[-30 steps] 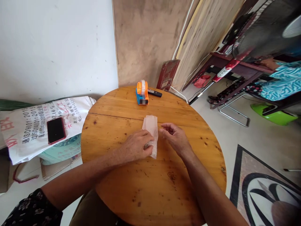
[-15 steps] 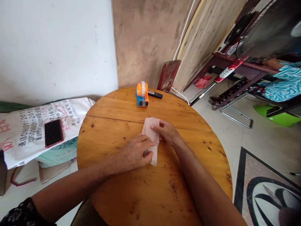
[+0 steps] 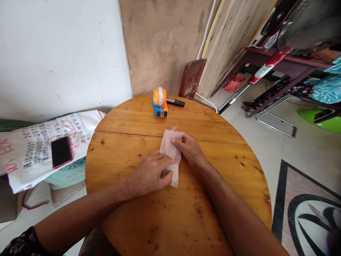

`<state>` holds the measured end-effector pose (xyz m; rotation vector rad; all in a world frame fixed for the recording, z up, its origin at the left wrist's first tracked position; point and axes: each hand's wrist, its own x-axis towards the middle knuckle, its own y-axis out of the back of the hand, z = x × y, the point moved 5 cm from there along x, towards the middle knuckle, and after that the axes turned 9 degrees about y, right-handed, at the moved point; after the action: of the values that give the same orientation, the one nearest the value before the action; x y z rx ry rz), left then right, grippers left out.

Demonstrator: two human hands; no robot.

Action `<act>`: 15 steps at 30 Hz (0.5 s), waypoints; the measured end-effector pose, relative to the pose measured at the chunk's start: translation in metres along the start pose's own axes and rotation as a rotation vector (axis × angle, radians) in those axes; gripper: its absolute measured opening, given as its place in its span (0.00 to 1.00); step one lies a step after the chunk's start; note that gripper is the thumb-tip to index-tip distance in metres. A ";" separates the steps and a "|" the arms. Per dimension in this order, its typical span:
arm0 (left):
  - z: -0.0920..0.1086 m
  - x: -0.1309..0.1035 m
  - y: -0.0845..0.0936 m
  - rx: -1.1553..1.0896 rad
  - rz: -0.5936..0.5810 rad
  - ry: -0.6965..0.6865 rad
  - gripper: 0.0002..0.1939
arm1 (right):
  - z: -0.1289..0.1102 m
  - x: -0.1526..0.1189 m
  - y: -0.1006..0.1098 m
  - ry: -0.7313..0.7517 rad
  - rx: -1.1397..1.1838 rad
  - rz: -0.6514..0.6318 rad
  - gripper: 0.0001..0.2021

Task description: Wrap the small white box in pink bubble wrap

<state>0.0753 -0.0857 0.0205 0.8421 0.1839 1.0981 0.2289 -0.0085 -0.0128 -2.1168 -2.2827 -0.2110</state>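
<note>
A folded sheet of whitish bubble wrap (image 3: 172, 148) lies lengthwise on the round wooden table (image 3: 125, 149). My left hand (image 3: 157, 170) has its curled fingers over the sheet's near left side, pressing on it. At the far right edge, my right hand (image 3: 188, 147) pinches the wrap, thumb on top and fingers partly out of sight beneath. Whether anything is wrapped inside cannot be made out. Beyond the hands stands an orange and blue tape dispenser (image 3: 160, 103) with a roll of clear tape, and a dark slim object (image 3: 176, 102) lies beside it.
To the left, a phone (image 3: 61, 152) with a red edge rests on a white printed sack (image 3: 29, 149). A dark red wooden chair back (image 3: 192, 78) rises behind the table. At right are a standing fan (image 3: 269, 67) and a seated person's patterned clothing (image 3: 326, 89).
The bubble wrap's far end looks slightly wider, with a small flap showing past it. Both hands keep nearly the same hold. The camera view has shifted slightly.
</note>
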 end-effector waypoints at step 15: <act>-0.007 0.003 -0.003 0.022 -0.043 0.087 0.13 | -0.042 -0.013 -0.009 0.060 -0.029 -0.121 0.21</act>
<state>0.0748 -0.0798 0.0144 0.8068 0.2861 1.0943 0.2180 -0.0271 0.0264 -1.9575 -2.3896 -0.3073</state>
